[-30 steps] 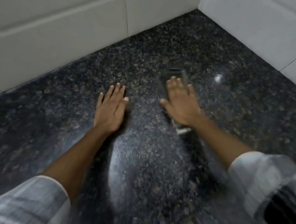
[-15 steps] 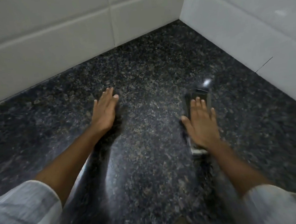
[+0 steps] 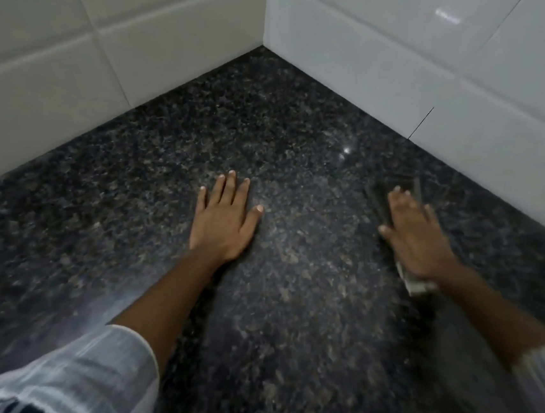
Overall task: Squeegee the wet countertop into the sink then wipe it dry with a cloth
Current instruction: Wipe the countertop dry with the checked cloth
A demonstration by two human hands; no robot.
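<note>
The dark speckled granite countertop (image 3: 308,319) fills the view and has a glossy sheen. My left hand (image 3: 224,219) lies flat on it near the middle, palm down, fingers spread, holding nothing. My right hand (image 3: 413,236), blurred by motion, presses flat on a dark folded cloth (image 3: 379,201) on the right side of the counter. The cloth sticks out beyond my fingertips, and a pale edge shows under my wrist. No sink or squeegee is in view.
A white tiled back wall (image 3: 52,77) and a white tiled right wall (image 3: 416,52) meet in a corner at the far end of the counter. The cloth lies a short way from the right wall. My light striped sleeves show at the bottom.
My right hand has slid the cloth to the right, from beside my left hand toward the right wall. My left hand has stayed flat on the counter.
</note>
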